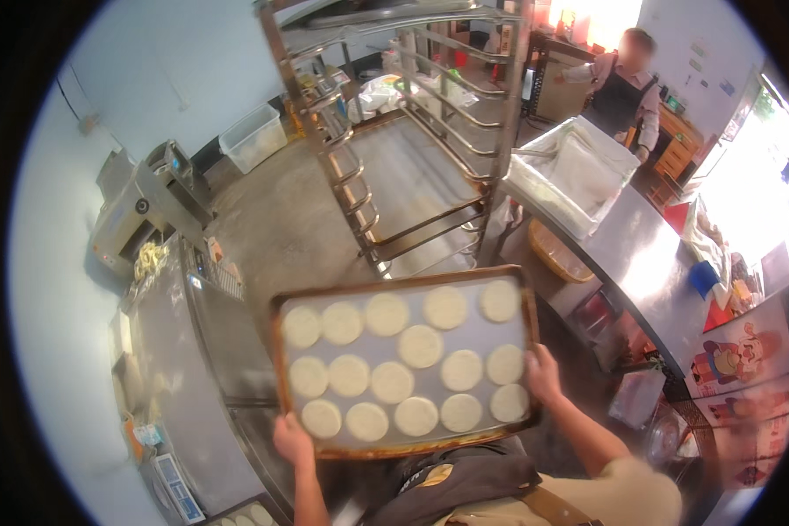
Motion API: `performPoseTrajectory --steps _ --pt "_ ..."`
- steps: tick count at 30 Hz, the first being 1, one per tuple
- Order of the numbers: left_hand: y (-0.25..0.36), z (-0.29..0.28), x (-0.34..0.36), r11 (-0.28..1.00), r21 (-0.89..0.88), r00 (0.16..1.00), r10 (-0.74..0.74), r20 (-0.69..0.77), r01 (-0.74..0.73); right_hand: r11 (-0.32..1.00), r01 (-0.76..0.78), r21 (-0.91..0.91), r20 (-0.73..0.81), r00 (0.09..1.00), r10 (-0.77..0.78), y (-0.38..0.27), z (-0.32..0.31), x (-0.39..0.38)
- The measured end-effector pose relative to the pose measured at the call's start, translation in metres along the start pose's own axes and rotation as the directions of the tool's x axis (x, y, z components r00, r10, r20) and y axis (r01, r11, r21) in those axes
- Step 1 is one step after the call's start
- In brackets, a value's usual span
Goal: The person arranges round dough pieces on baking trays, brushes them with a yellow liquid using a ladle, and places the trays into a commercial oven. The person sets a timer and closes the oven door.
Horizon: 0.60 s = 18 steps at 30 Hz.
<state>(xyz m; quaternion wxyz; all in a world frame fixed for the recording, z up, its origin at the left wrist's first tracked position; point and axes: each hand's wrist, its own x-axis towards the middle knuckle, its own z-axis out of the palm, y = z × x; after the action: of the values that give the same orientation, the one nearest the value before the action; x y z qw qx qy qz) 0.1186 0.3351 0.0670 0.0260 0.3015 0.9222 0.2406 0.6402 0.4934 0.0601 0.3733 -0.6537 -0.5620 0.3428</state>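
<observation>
I carry a baking tray level in front of my body, its metal rim browned. Several flat, round, pale dough discs lie spread over it in loose rows. My left hand grips the near left corner, fingers partly hidden beneath the rim. On the right edge, my right hand is closed around the rim. Just beyond the tray stands a tall metal tray rack with rail slots up both sides. A flat tray sits low in it.
A steel worktable on the right bears a white tub. A person in a dark apron stands behind it. Left, a steel counter runs near a dough machine. A clear plastic bin rests on the floor.
</observation>
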Motion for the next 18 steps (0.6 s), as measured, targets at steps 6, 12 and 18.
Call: performPoseTrajectory --steps 6,12,18 --pt "0.205 0.083 0.020 0.906 -0.235 0.894 0.400 0.200 -0.352 0.981 -0.177 0.079 -0.351 0.916 0.194 0.051 -0.137 -0.051" --pt "0.345 0.137 0.071 0.795 -0.204 0.719 0.604 0.345 -0.571 0.972 -0.211 0.100 -0.573 0.787 0.230 0.050 -0.146 -0.069" --pt "0.431 0.161 0.157 0.689 -0.084 0.607 0.683 0.407 -0.719 0.956 -0.220 0.194 -0.600 0.744 0.293 0.020 -0.091 -0.032"
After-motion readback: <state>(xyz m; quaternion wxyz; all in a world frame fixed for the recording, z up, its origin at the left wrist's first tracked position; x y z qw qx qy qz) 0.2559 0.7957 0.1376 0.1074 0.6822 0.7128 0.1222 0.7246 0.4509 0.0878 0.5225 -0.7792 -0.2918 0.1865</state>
